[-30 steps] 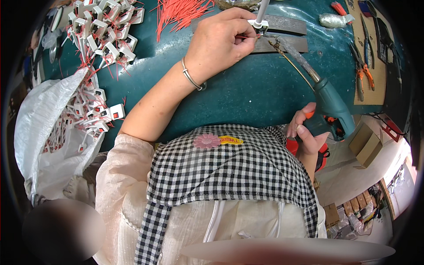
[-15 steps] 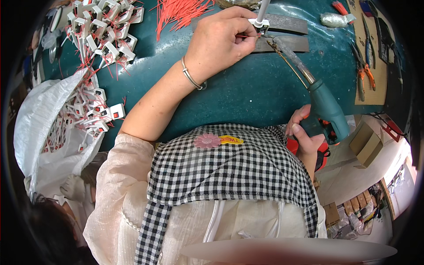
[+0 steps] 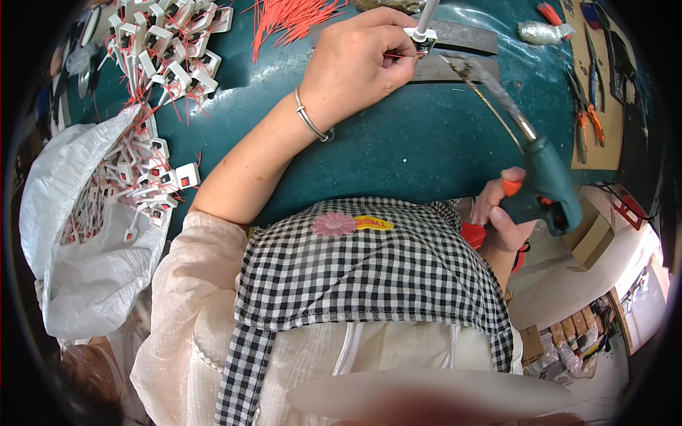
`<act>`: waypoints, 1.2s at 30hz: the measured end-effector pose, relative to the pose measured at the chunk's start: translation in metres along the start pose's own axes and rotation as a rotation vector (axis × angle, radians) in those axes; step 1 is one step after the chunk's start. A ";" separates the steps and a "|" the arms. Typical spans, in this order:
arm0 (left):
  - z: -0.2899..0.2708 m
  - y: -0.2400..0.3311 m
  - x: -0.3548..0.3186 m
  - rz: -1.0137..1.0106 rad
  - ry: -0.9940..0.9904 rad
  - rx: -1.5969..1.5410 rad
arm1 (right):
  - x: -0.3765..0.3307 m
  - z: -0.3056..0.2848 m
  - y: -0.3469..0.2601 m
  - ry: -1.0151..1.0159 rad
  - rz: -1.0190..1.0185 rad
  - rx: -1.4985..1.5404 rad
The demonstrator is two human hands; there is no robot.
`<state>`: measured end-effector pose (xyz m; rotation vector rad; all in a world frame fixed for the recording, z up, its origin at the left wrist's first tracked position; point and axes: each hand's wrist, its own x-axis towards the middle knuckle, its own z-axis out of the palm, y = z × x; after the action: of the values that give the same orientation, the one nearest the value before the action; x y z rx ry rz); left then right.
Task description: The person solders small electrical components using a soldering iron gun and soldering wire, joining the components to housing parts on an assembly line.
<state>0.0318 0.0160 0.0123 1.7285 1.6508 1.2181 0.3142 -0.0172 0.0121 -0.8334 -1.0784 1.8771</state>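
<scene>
My left hand (image 3: 366, 60) is at the far middle of the bench, fingers pinched on a small white switch piece (image 3: 419, 33) with a thin red wire. A white cable sticks up from the piece, and the fingers hide part of it. In my right hand (image 3: 503, 213) is a dark green soldering gun (image 3: 550, 174), held by its grip near the bench's front edge. A finger rests by its orange trigger. Its metal barrel and thin solder guide tube slant up to the left. The tip stands a little right of the switch piece, apart from it.
Grey metal bars (image 3: 455, 69) lie under the work. Beyond are loose red wires (image 3: 291, 25). White switch pieces (image 3: 167, 50) are heaped at far left, above a white sack (image 3: 60, 184) holding more. Orange-handled pliers (image 3: 586, 117) and other tools lie on cardboard at right.
The soldering gun in my right hand has moved right, its tip drawing away from the switch piece. My left hand has barely shifted. At left, the sack's lower edge has dropped; another person's gloved hand is gone.
</scene>
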 end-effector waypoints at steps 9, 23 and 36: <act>0.007 -0.019 -0.003 0.105 0.026 0.085 | 0.006 -0.001 -0.002 0.016 -0.026 0.051; 0.006 -0.017 -0.004 0.102 0.026 0.088 | 0.009 -0.007 0.004 0.011 -0.035 0.192; 0.000 -0.015 -0.007 0.168 -0.043 0.238 | 0.016 -0.021 0.012 -0.041 -0.108 0.396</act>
<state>0.0249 0.0121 -0.0017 2.0591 1.7112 1.0836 0.3205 0.0013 -0.0100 -0.4998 -0.7226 1.9342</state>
